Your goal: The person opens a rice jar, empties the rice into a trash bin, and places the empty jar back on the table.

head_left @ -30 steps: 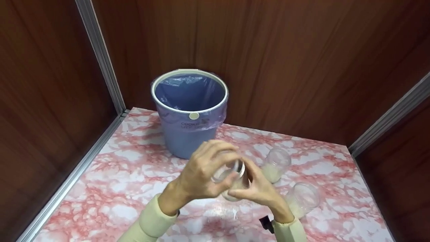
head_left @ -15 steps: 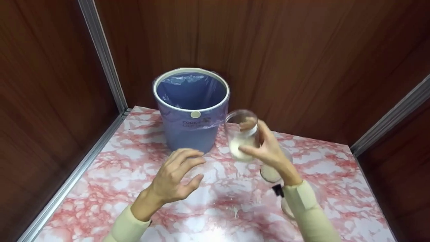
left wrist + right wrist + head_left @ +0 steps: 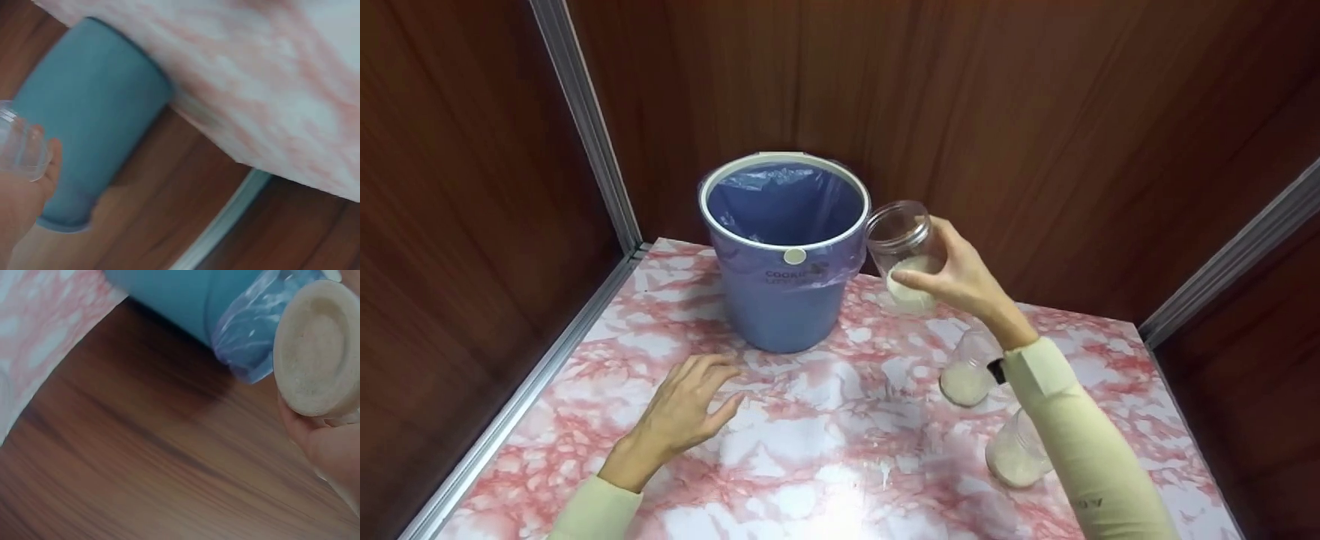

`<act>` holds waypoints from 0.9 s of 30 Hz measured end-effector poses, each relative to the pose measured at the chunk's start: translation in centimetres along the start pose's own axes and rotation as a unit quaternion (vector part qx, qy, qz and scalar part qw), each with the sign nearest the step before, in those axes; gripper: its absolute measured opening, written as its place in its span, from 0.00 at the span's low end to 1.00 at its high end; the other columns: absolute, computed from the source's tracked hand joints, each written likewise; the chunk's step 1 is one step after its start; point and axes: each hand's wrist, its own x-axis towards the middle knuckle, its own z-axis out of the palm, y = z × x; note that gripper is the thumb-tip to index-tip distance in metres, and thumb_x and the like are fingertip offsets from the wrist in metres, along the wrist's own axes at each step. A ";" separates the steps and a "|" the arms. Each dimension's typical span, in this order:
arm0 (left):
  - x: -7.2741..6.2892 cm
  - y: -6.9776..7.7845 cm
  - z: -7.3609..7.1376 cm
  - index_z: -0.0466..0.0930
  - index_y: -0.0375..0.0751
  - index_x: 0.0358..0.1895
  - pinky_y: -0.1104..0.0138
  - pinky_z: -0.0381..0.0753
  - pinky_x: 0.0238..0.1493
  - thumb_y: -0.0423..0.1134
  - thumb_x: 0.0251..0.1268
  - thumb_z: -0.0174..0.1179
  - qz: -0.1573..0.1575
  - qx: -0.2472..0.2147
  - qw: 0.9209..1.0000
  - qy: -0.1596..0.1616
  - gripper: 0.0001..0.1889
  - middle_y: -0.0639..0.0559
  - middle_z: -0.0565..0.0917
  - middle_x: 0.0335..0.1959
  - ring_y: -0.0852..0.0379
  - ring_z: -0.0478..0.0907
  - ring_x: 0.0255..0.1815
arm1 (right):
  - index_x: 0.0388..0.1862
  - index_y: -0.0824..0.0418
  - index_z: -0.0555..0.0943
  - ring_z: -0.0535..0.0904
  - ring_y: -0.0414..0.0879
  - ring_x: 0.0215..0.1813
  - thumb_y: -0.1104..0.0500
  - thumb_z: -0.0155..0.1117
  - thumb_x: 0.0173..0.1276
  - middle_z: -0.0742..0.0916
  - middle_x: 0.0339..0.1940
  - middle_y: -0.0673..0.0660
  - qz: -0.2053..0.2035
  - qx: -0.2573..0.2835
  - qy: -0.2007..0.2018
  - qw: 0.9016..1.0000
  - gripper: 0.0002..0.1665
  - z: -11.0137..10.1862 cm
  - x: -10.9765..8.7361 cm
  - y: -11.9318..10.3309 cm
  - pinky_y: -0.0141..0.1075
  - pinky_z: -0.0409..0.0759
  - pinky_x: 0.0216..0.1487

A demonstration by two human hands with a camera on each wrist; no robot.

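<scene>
In the head view, my right hand (image 3: 960, 274) grips a clear jar (image 3: 891, 238) partly filled with an off-white substance. Its uncovered mouth tips slightly left, beside the right rim of the blue bin (image 3: 784, 315). The jar's pale underside (image 3: 318, 349) faces the right wrist camera. My left hand (image 3: 679, 405) hovers over the table at left, fingers bent. In the left wrist view those fingers curl round a clear plastic lid (image 3: 25, 152), which barely shows from the head. Two more jars, one (image 3: 966, 382) behind the other (image 3: 1016, 457), stand at right with similar contents.
A clear purplish bag (image 3: 247, 332) lines the bin and folds over its pale rim. Brown wood-grain panels (image 3: 997, 135) enclose the red-and-white marbled table (image 3: 780, 442) at the back and both sides. Metal strips (image 3: 592, 135) run along the panel corners.
Both hands were together on the jar; they have parted. The right hand has carried the jar up and away to the bin's right side. The left has drawn back left with the lid.
</scene>
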 end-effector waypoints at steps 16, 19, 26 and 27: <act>-4.5 -2.9 1.6 0.80 0.44 0.52 0.53 0.76 0.43 0.44 0.56 0.69 -0.100 0.013 0.981 -0.167 0.20 0.45 0.76 0.47 0.47 0.73 0.44 | 0.63 0.58 0.70 0.79 0.52 0.56 0.45 0.79 0.49 0.83 0.54 0.57 -0.054 -0.201 -0.057 0.976 0.46 -1.7 6.2 -2.4 0.49 0.74 0.61; -4.9 -3.2 1.8 0.80 0.45 0.51 0.53 0.76 0.42 0.43 0.55 0.70 -0.085 0.008 0.982 -0.170 0.20 0.46 0.75 0.45 0.48 0.72 0.44 | 0.65 0.58 0.68 0.76 0.54 0.58 0.43 0.78 0.49 0.81 0.57 0.58 -0.047 -0.237 -0.069 0.968 0.48 -1.5 6.8 -2.6 0.51 0.73 0.61; -6.2 -3.8 1.8 0.80 0.45 0.50 0.54 0.77 0.41 0.43 0.52 0.70 -0.085 0.010 0.981 -0.174 0.20 0.46 0.74 0.44 0.48 0.73 0.44 | 0.69 0.55 0.63 0.73 0.61 0.61 0.41 0.78 0.49 0.78 0.60 0.64 -0.037 -0.324 -0.077 0.942 0.52 -1.2 7.7 -3.4 0.59 0.75 0.57; -6.4 -3.8 1.8 0.79 0.45 0.50 0.54 0.77 0.41 0.43 0.52 0.70 -0.092 0.008 0.980 -0.178 0.20 0.46 0.73 0.44 0.47 0.72 0.44 | 0.70 0.55 0.63 0.73 0.62 0.61 0.41 0.78 0.49 0.78 0.61 0.64 -0.037 -0.334 -0.078 0.939 0.53 -1.0 8.0 -3.5 0.60 0.75 0.57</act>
